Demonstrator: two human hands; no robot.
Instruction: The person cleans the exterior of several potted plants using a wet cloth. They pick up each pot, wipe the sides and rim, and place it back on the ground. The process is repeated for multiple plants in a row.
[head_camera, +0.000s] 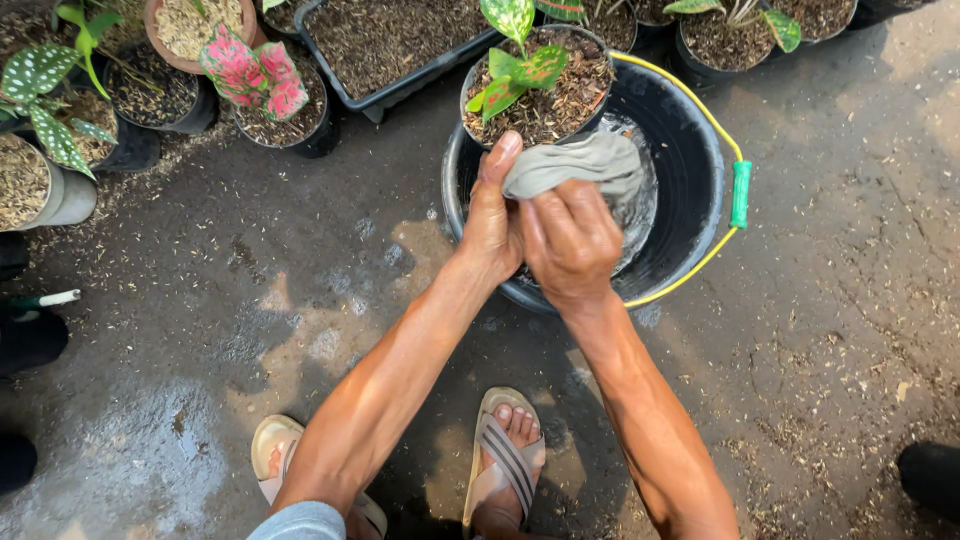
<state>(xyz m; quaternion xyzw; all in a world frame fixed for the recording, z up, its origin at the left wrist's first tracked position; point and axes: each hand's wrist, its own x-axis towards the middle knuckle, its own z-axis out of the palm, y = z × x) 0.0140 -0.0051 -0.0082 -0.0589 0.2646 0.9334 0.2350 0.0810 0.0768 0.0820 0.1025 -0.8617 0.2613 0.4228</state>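
Note:
Both my hands grip a wet grey cloth (580, 165) over a black bucket (690, 170) that has a yellow wire handle with a green grip. My left hand (492, 215) holds the cloth's near end, thumb pointing up. My right hand (570, 240) is closed around the cloth just beside it, above the bucket's near rim. Water glistens inside the bucket. A black pot (545, 95) with a green speckled-leaf plant rests on the bucket's far rim, right behind the cloth.
Several potted plants line the back: a pink-leaved one (255, 75), a spotted green one (45, 90), a dark rectangular tray of soil (390, 40). The concrete ground is wet at the left. My sandalled feet (505, 455) stand below the bucket.

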